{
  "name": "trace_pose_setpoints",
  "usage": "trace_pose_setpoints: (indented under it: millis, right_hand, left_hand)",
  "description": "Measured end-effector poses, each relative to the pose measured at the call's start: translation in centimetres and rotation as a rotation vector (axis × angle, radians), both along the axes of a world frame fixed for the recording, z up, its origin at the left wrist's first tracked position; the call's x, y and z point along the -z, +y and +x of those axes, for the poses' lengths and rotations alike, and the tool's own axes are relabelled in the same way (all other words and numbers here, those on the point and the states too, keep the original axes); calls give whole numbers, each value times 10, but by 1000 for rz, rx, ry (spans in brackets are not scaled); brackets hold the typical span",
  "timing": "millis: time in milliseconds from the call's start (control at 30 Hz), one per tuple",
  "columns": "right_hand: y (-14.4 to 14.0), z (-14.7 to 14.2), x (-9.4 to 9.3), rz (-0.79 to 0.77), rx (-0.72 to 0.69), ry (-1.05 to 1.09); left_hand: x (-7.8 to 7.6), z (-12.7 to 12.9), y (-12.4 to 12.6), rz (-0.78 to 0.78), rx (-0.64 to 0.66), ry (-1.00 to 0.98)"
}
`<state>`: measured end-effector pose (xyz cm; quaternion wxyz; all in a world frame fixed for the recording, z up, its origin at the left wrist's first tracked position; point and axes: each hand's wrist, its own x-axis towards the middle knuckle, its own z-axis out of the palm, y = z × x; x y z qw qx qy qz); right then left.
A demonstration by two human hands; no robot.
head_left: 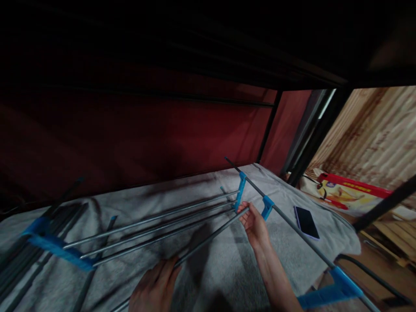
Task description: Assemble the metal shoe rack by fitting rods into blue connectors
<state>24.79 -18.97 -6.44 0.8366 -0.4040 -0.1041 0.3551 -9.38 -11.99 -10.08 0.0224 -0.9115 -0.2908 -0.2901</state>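
A thin grey metal tube (211,237) slants across the front of a partly assembled rack of tubes and blue plastic brackets. My left hand (156,286) is closed over the tube's lower part. Near the tube's far end, my right hand (254,223) pinches it between thumb and fingers, close to a blue bracket (268,207). Several parallel tubes (156,225) run from the left blue bracket (58,248) to another blue bracket (240,190) on the right. A long side tube (300,234) passes through the right-hand brackets. One more blue bracket (331,294) sits at the lower right.
Grey cloth (224,277) covers the bed surface under the rack. Loose dark tubes (61,225) lie at the left. A phone (306,222) rests on the cloth at right. Dark bed-frame posts (320,134) and a low overhead frame enclose the space. Beyond stands a red-yellow box (354,195).
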Motion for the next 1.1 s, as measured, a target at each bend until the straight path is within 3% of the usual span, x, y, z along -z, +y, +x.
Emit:
trace_pose_setpoints:
  millis: [133, 333, 633, 867, 1100]
  right_hand:
    - [-9, 8, 21, -5, 7, 72]
    - [-16, 31, 51, -110, 43, 206]
    - [-8, 41, 64, -124, 78, 163]
    - [-3, 45, 79, -170, 43, 289]
    - [6, 38, 88, -182, 13, 278]
  left_hand:
    - [-28, 23, -15, 7, -82, -3]
    - [-53, 40, -20, -197, -102, 128]
    - [-60, 46, -36, -318, -80, 216]
    - [-74, 54, -46, -234, -72, 295]
    - [-83, 61, -32, -182, -68, 279]
